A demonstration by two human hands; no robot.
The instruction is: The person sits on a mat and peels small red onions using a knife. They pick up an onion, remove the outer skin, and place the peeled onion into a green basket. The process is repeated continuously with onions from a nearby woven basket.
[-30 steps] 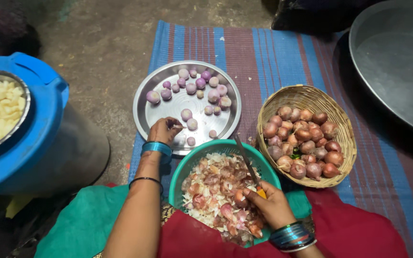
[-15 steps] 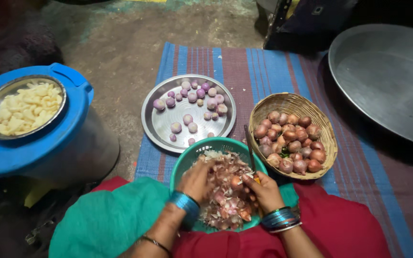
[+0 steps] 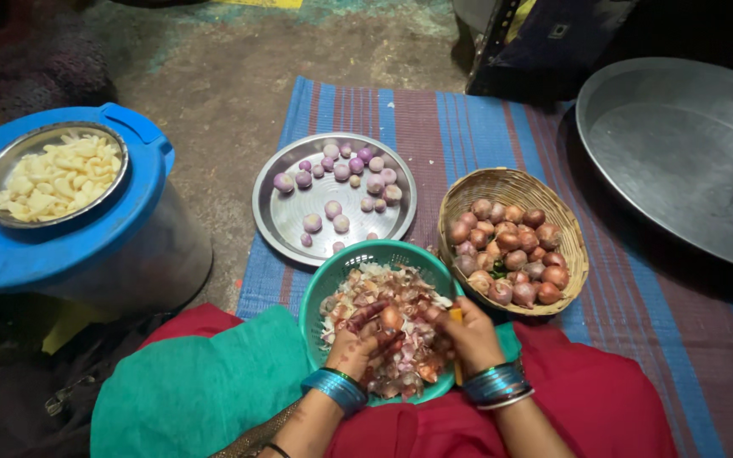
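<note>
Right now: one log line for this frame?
left hand: holds small onion | right hand: holds knife | over green bowl of peels | basket at right

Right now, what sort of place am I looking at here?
Probably a home cooking spot on the floor: a striped blue and maroon woven mat over bare ground, a round woven basket of unpeeled small onions, and a round steel plate of peeled ones.

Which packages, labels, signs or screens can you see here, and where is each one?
Dark bag or case: top edge, behind the striped mat; it bears a small pale label, too small to make out.
Yellow strip: top edge on the floor; could be a sign or wrapper, cannot tell.
No screens in view.
</note>
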